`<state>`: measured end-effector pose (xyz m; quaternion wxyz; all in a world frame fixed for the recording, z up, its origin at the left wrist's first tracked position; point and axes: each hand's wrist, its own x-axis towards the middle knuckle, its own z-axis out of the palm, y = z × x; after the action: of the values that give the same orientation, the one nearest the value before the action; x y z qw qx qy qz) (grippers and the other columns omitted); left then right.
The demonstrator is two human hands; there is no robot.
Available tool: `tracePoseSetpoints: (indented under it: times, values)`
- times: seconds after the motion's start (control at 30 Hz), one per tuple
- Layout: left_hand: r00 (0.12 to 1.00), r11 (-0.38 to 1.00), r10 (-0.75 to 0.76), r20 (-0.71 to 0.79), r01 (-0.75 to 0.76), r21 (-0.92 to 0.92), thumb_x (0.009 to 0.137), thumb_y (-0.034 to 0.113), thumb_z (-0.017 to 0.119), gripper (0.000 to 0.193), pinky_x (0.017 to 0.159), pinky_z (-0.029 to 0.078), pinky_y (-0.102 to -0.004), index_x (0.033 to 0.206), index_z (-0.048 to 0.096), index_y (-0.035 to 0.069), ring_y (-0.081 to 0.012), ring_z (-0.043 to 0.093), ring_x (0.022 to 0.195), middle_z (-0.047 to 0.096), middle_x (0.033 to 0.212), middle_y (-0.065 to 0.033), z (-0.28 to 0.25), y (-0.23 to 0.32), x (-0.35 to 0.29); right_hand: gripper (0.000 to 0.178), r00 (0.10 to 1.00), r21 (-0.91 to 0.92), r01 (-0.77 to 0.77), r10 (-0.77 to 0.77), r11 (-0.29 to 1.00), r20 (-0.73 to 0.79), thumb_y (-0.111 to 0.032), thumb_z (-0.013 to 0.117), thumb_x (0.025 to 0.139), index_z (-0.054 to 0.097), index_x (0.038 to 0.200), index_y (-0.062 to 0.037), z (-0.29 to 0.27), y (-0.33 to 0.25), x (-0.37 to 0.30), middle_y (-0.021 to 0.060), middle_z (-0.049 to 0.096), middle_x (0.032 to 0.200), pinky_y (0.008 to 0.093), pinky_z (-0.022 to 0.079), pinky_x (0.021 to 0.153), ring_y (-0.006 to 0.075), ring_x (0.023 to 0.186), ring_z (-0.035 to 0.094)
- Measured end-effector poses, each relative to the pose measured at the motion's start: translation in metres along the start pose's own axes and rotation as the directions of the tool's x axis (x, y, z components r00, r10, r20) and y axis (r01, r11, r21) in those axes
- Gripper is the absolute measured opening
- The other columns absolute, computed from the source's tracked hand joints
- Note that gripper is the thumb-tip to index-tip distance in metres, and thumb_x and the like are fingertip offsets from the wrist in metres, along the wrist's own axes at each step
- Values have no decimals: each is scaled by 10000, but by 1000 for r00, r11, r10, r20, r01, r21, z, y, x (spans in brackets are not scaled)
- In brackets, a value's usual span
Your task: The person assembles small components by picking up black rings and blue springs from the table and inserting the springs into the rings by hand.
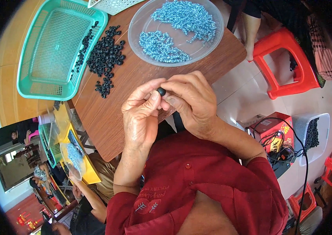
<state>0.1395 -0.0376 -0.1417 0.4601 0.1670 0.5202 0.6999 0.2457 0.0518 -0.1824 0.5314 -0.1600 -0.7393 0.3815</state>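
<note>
Over the table's near edge, my left hand (139, 111) pinches a small black rounded cap (161, 91) between thumb and fingers. From the other side my right hand (193, 102) closes in, its thumb and fingertips bent together against the cap. Whatever lies between the right fingertips is hidden. Beyond my hands, a pile of black ring-like caps (105, 55) is spread on the brown wooden table (107, 117). A round clear plastic tray (173, 58) at the far side holds two heaps of shiny light-blue coil springs (185, 17).
A turquoise mesh basket (50, 51) with some black caps stands far left. At right are a red stool (283, 64), a red box (273, 131) with tangled black cables, and a translucent bin (322, 137) of black parts. Another person's arm (91, 196) reaches toward a yellow table (91, 172) at left.
</note>
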Motion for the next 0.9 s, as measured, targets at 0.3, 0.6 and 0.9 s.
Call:
tracePoseSetpoints:
  times: [0.3,0.6,0.9]
  values:
    - [991,971,-126,44,133,-198,877,76,601,221,674,494,-257,1051,575,-57,-171,593,700,629,854,-114,-18,-1,4,157,989,130,-139,133,982,58,-17,644,727,615,881,-30,7,-2,-1,95,611,849,359,441,667,273,760,555]
    - [994,954,-108,21,110,-279,867,62,611,215,679,476,-275,1050,583,-48,-174,595,732,623,862,-88,-23,-3,4,186,1000,8,23,-23,1000,18,-14,640,698,631,882,-45,18,2,5,77,598,870,345,447,653,260,757,536]
    - [995,999,-18,-100,22,37,842,-11,617,174,670,523,-245,1007,614,-64,-151,621,714,648,932,-110,-22,-2,2,271,995,-50,31,-26,998,100,30,673,658,662,921,-34,16,3,4,81,606,891,305,456,629,237,770,548]
